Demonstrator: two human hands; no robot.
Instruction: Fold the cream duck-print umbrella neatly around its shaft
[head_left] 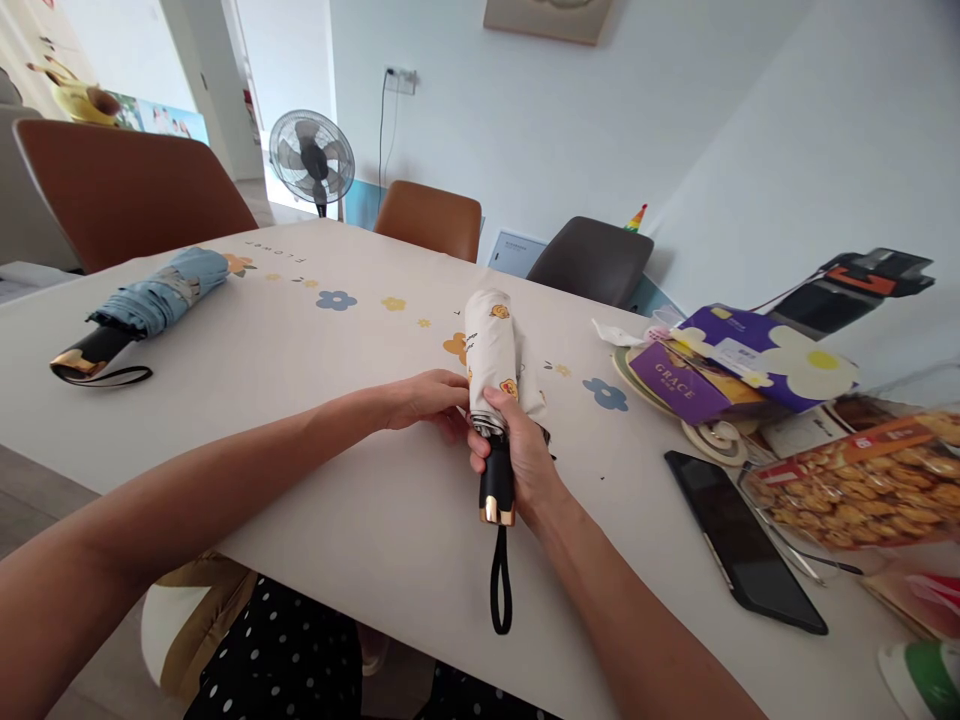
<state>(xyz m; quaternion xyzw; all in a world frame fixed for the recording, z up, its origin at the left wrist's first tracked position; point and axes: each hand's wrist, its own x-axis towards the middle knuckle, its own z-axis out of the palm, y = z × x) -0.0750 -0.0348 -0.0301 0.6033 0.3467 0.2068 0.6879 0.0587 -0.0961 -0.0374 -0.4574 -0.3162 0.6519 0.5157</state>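
Bare forearms come nearest, one on each side of the white umbrella, over a pale surface. Well to the left of the white umbrella lies a blue umbrella, bundled up, touched by neither of the hands. Just left of the white umbrella, the left hand has its fingers bent in against the lower part of the cloth; some are hidden, so I cannot tell whether they pinch a fold or only rest there. The white umbrella itself is collapsed, its black handle pointing back to the wearer and its strap trailing from the end. On its right side, the right hand grasps it where cloth meets handle, thumb on top. A looser flap of cloth stands out along this side. The step in hand looks like gathering the folds around the shaft, and seems unfinished. The next move probably calls for a steady right-hand hold while the left hand draws that flap snugly round. Farther right of the white umbrella lie a phone and purple boxes, apart from the work
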